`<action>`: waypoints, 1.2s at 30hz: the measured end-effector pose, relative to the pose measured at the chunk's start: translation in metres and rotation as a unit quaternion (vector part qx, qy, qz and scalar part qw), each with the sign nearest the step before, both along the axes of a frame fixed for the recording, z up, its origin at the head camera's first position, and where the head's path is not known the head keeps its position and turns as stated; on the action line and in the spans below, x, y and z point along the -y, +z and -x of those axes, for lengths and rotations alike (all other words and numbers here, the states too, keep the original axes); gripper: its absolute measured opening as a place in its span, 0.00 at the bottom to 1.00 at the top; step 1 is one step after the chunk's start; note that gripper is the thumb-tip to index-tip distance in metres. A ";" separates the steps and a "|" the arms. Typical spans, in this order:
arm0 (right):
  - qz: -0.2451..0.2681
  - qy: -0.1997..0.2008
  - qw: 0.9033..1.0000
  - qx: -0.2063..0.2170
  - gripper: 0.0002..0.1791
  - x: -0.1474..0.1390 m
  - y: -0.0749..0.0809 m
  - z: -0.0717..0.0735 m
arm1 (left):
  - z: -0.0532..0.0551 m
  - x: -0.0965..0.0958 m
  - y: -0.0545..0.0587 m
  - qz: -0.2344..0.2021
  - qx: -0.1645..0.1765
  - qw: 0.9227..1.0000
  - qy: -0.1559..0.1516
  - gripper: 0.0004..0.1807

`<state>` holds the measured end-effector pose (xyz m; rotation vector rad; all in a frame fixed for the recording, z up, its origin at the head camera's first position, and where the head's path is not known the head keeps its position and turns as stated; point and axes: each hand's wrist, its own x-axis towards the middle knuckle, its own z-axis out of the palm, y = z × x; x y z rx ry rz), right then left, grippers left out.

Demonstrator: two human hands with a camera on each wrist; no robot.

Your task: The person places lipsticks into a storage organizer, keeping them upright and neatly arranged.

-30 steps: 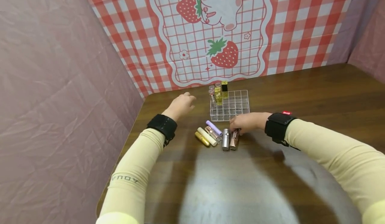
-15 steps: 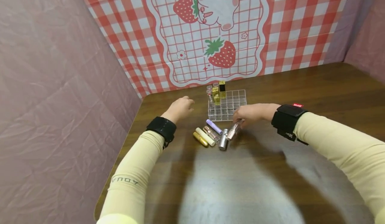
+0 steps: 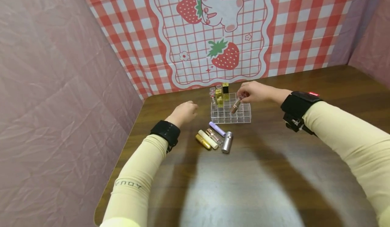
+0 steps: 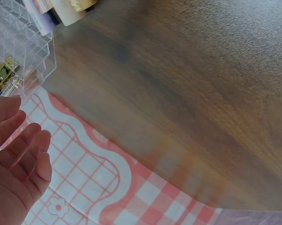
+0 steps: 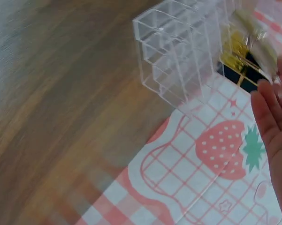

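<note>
My right hand pinches a rose-gold lipstick by its clear end and holds it tilted over the clear, many-celled lipstick organizer. In the right wrist view, that lipstick looks blurred beside the fingertips. Several lipsticks stand upright in the organizer's left cells, among them a gold one and a black-and-gold one. My left hand hovers left of the organizer, fingers loosely bent. The left wrist view shows its palm with nothing in it.
In front of the organizer lie a lilac tube, a cream tube, a gold tube, another rose-gold lipstick and a silver tube. Behind the wooden table hangs a checked strawberry cloth.
My right hand has lifted the rose-gold lipstick from beside the silver tube and carried it back over the organizer. The silver tube has turned slightly. My left hand has stayed nearly still.
</note>
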<state>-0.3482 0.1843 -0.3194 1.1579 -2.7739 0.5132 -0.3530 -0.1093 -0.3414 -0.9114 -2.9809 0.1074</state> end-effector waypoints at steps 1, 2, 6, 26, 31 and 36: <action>0.011 -0.020 1.000 -0.002 0.09 0.001 0.002 0.003 | 0.000 0.001 0.000 0.001 0.004 1.000 0.002 0.16; 0.022 -0.036 0.999 -0.003 0.09 0.002 0.004 0.006 | -0.001 0.001 -0.001 0.002 0.006 1.000 0.004 0.16; 0.042 -0.097 0.994 -0.005 0.05 0.009 0.012 0.018 | -0.001 0.003 -0.003 0.003 0.016 1.000 0.005 0.17; -0.023 -0.128 0.991 0.018 0.14 0.031 -0.009 0.049 | 0.004 0.024 -0.018 -0.017 0.030 0.999 0.018 0.17; -0.030 -0.137 0.990 0.008 0.12 0.041 -0.007 0.050 | 0.007 0.028 -0.019 -0.016 0.031 0.999 0.021 0.17; -0.030 -0.144 0.989 0.011 0.10 0.048 -0.005 0.054 | 0.011 0.031 -0.019 -0.012 0.026 0.999 0.018 0.16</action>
